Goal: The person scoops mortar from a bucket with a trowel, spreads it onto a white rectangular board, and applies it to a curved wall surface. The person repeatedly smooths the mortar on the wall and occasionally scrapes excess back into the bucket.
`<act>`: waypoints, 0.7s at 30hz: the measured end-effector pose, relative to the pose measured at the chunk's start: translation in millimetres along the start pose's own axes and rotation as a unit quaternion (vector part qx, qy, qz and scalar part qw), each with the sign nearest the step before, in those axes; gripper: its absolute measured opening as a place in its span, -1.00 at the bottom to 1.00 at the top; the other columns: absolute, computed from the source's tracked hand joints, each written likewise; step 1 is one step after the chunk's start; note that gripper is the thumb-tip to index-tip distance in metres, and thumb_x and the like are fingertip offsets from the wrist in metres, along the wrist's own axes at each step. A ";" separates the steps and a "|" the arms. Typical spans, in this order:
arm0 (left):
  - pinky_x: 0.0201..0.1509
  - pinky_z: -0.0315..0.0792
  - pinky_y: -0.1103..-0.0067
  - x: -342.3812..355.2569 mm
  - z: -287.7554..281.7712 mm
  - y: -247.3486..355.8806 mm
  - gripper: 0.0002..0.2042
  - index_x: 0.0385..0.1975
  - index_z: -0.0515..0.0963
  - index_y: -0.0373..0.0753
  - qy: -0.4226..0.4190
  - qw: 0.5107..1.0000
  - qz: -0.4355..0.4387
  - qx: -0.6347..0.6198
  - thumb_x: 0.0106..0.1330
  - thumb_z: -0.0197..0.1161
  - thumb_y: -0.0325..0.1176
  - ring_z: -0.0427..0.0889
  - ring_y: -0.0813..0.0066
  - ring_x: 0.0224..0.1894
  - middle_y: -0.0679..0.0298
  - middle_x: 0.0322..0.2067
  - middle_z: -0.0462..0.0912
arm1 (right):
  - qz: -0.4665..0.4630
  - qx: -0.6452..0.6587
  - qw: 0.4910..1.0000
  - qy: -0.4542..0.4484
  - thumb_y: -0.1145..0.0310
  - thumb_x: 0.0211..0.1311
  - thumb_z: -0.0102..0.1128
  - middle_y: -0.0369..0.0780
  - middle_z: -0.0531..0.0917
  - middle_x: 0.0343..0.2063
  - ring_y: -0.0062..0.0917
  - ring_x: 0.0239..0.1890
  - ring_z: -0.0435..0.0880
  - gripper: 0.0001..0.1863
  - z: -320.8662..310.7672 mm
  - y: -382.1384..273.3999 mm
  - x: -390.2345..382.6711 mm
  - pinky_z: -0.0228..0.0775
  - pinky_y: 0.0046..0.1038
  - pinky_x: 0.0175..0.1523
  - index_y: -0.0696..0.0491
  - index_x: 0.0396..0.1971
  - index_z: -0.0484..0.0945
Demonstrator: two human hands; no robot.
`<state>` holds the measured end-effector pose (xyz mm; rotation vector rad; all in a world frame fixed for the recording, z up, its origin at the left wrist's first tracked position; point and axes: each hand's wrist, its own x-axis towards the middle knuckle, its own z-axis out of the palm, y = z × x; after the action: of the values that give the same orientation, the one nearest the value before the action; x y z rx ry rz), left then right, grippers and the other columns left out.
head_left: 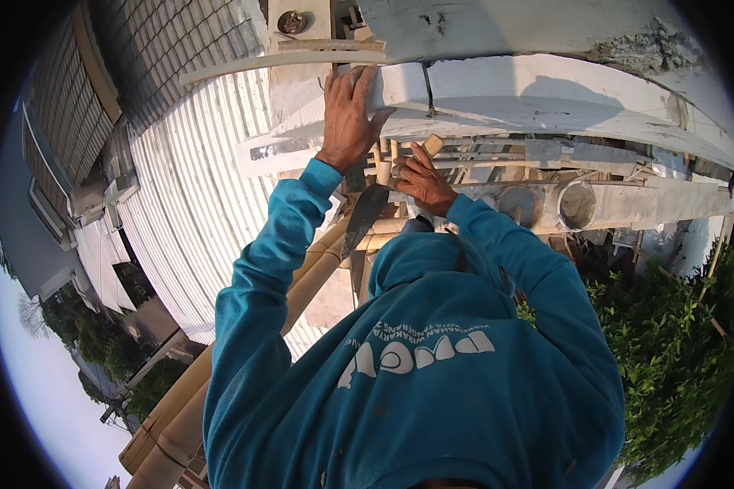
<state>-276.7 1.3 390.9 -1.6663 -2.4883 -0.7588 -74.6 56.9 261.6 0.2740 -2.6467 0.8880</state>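
Corrugated metal roofing (196,204) and green shrubs (669,342) lie far below bamboo scaffold poles (302,285); overhead runs a white plastered concrete ledge (530,98); the left hand (347,114) lies flat and spread against its edge; the right hand (422,181) is closed round the wooden handle of a trowel (365,213), whose dark blade points downward just below the ledge.

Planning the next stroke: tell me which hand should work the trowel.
Right, probably. The right hand already grips the trowel under the white block; the left hand lies flat on that block.
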 end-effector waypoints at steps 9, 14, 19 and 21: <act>0.43 0.03 0.08 -4.5 2.7 0.2 -0.23 0.27 0.26 -0.16 -0.011 1.000 0.002 0.001 -0.01 0.48 -0.31 0.37 0.09 0.19 0.12 0.11 0.40 | -0.099 -0.085 0.991 0.017 0.37 0.02 0.09 -0.33 0.37 -0.30 -0.46 -0.04 0.42 -0.82 26.1 31.0 39.3 -0.07 -0.16 0.49 -0.14 -0.34 0.38; 0.44 0.03 0.07 -2.3 2.8 -1.0 -0.22 0.27 0.26 -0.16 -0.001 1.000 0.004 -0.006 -0.01 0.48 -0.30 0.38 0.11 0.19 0.13 0.12 0.40 | -0.142 -0.090 0.986 0.004 0.37 -0.03 0.10 -0.35 0.35 -0.30 -0.47 -0.05 0.41 -0.79 37.0 19.6 36.3 -0.05 -0.17 0.48 -0.17 -0.34 0.37; 0.45 0.01 0.08 -3.3 1.3 1.0 -0.23 0.27 0.26 -0.16 -0.002 1.000 -0.004 -0.011 -0.02 0.47 -0.32 0.38 0.13 0.20 0.14 0.14 0.40 | -0.093 -0.068 0.993 -0.014 0.40 -0.04 0.14 -0.32 0.34 -0.31 -0.46 -0.06 0.41 -0.76 27.2 20.7 39.6 0.00 -0.18 0.46 -0.15 -0.31 0.41; 0.45 0.01 0.09 -0.6 0.4 2.4 -0.22 0.27 0.26 -0.15 0.001 1.000 -0.002 -0.012 -0.02 0.48 -0.33 0.38 0.13 0.20 0.14 0.14 0.40 | -0.108 -0.070 0.991 0.040 0.41 -0.05 0.13 -0.30 0.34 -0.32 -0.45 -0.09 0.40 -0.75 39.9 7.0 36.2 0.03 -0.18 0.44 -0.11 -0.30 0.41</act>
<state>-274.2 1.7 391.2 -1.6681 -2.4923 -0.7928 -120.2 35.2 241.3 0.4692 -2.5311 0.6271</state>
